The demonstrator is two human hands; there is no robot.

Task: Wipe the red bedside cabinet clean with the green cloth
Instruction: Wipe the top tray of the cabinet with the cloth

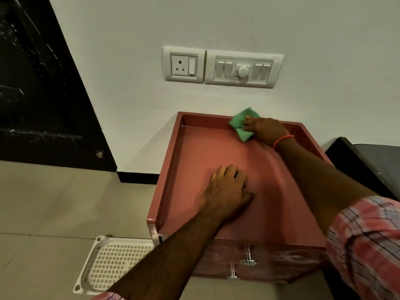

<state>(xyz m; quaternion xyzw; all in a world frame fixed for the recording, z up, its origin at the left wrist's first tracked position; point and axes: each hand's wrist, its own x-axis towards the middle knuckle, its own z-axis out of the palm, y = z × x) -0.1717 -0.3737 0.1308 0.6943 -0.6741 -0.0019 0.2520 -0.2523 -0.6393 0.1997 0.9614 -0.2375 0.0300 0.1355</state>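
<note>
The red bedside cabinet (194, 152) stands against the white wall, its top a shallow tray with raised rims. My right hand (265, 129) presses the folded green cloth (241, 123) against the back rim, near the far right corner. Part of the cloth sticks up over the rim. My left hand (229, 189) lies flat, palm down, on the middle of the cabinet top, fingers together and holding nothing. Two chrome drawer knobs (248, 256) show on the cabinet front below.
A socket and switch panel (223, 68) is on the wall above the cabinet. A white perforated plastic tray (112, 260) lies on the tiled floor to the left. A dark door (39, 94) is at the left, a dark bed edge (368, 161) at the right.
</note>
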